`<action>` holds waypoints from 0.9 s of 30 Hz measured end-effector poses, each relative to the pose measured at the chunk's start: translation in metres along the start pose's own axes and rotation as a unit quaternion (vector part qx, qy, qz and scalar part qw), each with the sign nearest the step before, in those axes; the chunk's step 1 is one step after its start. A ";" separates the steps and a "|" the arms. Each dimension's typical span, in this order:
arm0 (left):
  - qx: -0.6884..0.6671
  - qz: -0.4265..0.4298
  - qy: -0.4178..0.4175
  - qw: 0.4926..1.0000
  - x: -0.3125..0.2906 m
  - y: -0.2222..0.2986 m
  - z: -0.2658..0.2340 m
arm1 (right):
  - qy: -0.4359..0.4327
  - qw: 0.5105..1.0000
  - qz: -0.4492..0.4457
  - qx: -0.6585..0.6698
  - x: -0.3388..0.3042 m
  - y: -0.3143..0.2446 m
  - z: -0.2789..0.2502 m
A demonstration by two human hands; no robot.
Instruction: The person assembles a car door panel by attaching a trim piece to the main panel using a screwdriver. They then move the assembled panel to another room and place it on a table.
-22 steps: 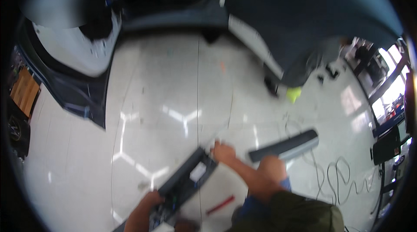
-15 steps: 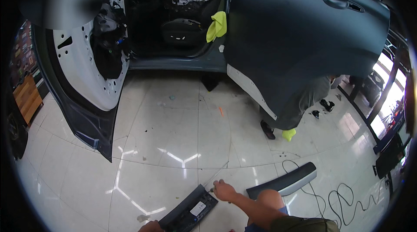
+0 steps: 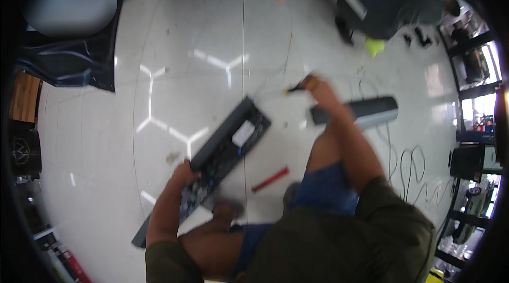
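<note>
A long dark car trim panel, its inner side with clips and a white label turned up, lies slanted in front of me. My left hand grips its left long edge, the fingers partly hidden. Out beyond the panel's far end, my right hand is closed round a small dark tool with a yellow tip; blur hides its exact kind. Faint thin strands show between the panel's far end and that hand. A red, narrow, bar-shaped object lies on the floor between my feet.
A second dark trim panel lies to the right, beside a looping black cable. Ahead are the lower edge of an open car door and, at right, a person's shoe near a yellow-green cloth. Glossy tiles reflect lamps.
My view has tilted down, showing my legs and the red object. My right hand has moved away from the panel's end to the right, with the dark tool now visible.
</note>
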State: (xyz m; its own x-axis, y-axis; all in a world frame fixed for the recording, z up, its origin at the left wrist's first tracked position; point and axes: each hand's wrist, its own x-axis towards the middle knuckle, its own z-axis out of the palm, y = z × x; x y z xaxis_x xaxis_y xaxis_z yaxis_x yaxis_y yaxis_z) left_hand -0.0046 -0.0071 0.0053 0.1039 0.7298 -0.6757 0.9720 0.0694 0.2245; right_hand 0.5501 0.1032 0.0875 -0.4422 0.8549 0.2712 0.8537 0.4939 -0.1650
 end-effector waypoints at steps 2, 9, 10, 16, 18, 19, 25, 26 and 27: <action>-0.003 -0.018 0.030 0.999 -0.005 -0.002 0.009 | -0.106 0.852 0.423 0.290 0.020 -0.025 -0.077; 0.041 0.002 0.029 0.999 -0.018 0.025 -0.014 | -0.199 0.810 0.474 0.282 -0.156 0.012 0.062; 0.037 0.018 0.044 0.998 -0.021 0.030 -0.020 | -0.205 0.803 0.487 0.273 -0.177 0.011 0.081; -0.056 0.017 0.182 0.982 -0.090 0.053 -0.077 | -0.417 0.782 0.445 0.132 -0.173 -0.003 0.119; -0.069 -0.066 0.244 0.965 -0.139 0.055 -0.105 | -0.424 0.812 0.398 0.060 -0.163 -0.014 0.138; -0.104 -0.071 0.270 0.955 -0.148 0.057 -0.124 | -0.368 0.852 0.370 0.044 -0.160 -0.015 0.146; -0.170 -0.138 0.615 0.757 -0.330 0.062 -0.163 | -0.320 0.900 0.282 0.091 -0.073 -0.062 0.194; -0.176 -0.144 0.651 0.724 -0.354 0.067 -0.167 | -0.328 0.900 0.272 0.094 -0.066 -0.065 0.201; -0.235 -0.135 0.705 0.656 -0.377 0.069 -0.165 | -0.340 0.900 0.255 0.100 -0.064 -0.068 0.209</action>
State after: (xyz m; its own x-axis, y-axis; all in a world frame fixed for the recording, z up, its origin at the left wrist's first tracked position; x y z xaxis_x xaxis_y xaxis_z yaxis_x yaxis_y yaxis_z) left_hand -0.0113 -0.1652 0.3919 -0.6782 0.5284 0.5106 0.7085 0.2857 0.6453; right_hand 0.4624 0.0481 -0.1164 -0.1305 0.8447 -0.5192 0.9569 -0.0297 -0.2888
